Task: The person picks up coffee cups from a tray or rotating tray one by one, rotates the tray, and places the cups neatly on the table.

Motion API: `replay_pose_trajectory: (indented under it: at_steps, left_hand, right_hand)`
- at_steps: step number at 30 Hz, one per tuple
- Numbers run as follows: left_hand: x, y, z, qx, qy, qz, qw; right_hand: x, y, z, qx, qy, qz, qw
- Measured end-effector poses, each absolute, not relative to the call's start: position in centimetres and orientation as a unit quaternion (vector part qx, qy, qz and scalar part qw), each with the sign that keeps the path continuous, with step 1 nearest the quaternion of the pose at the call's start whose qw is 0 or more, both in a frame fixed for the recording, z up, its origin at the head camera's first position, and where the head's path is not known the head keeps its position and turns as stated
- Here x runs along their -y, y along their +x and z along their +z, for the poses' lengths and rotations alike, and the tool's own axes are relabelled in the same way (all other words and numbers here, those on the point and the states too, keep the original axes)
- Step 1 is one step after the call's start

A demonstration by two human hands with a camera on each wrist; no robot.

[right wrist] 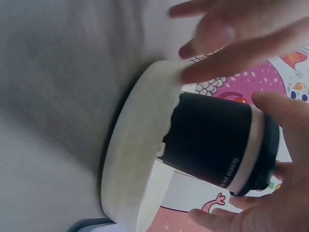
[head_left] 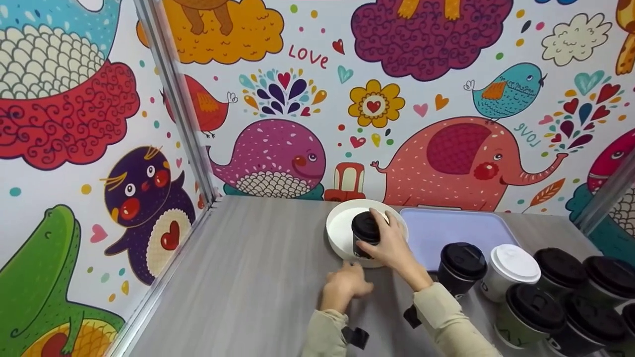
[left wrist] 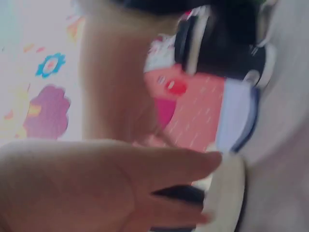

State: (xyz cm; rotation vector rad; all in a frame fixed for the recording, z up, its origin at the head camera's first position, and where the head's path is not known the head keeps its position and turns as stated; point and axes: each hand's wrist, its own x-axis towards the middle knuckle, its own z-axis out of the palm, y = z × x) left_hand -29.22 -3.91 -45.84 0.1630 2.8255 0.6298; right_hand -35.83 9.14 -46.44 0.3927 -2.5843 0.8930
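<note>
A dark coffee cup [head_left: 366, 229] with a black lid stands inside a round white dish [head_left: 333, 230]. My right hand [head_left: 392, 240] holds the cup near its lid, with thumb and fingers on opposite sides. In the right wrist view, the cup [right wrist: 207, 137] shows a pale band under its lid and small white lettering; its base is partly hidden behind the dish wall [right wrist: 140, 140]. My left hand [head_left: 346, 285] is at the front of the dish, fingertips near the rim, empty, its fingers fairly straight and blurred in the left wrist view.
A lavender tray [head_left: 456, 228] lies right of the dish. Several lidded cups crowd the right side, among them a white one [head_left: 511, 270] and a dark one [head_left: 462, 267] nearest my right forearm. Behind the grey table [head_left: 238, 277] rises a cartoon-printed wall [head_left: 278, 153].
</note>
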Motion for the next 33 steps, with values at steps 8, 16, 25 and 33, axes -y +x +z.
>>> replay_pose_trajectory:
  at_steps: [8,16,25,33]
  left_hand:
    - [5.4,-30.5,-47.3,-0.954,0.032,0.282,0.102]
    - [4.8,-30.4,-47.3,-0.962,0.013,0.249,0.111]
    - [2.5,-29.3,-46.9,-0.978,0.015,0.182,0.098]
    - [0.4,-29.0,-47.8,-0.985,0.016,0.153,0.083]
  right_hand:
    - [-9.0,-36.1,-47.3,0.905,0.156,0.322,0.23]
    - [-9.8,-35.0,-46.3,0.879,0.164,0.346,0.282]
    - [-13.0,-29.5,-44.1,0.862,0.123,0.363,0.332]
    - [-16.2,-22.7,-44.9,0.86,0.078,0.335,0.377]
